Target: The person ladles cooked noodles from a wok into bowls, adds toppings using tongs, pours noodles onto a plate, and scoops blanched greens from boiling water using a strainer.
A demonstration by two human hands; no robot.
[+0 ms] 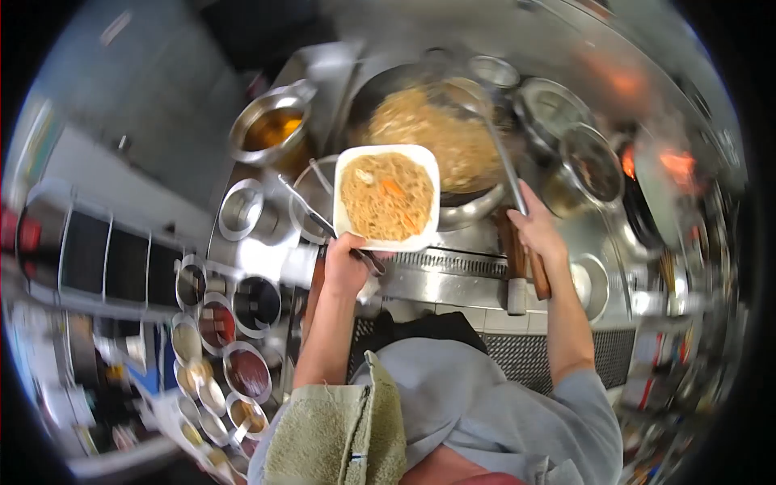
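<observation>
My left hand (347, 263) grips the lower left corner of a white square container (434, 198) filled with fried thin noodles (386, 200) and orange carrot pieces. A pair of metal tongs (305, 202) crosses the same hand, pointing up and left. My right hand (537, 222) is closed around the long shaft of a ladle (503, 153), whose wooden handle end extends below the fist. The ladle's round head reaches into a large wok (373, 93) at its far right side. Browned noodles (432, 133) lie in the wok, partly blurred and partly hidden by the container.
Left of the wok stands a steel pot (271, 125) of orange liquid. Several sauce bowls (246, 372) crowd the lower left. Metal pots (582, 166) stand to the right, beside a pan (651, 198) with flames (677, 164). A second wooden handle (513, 263) rests near my right hand.
</observation>
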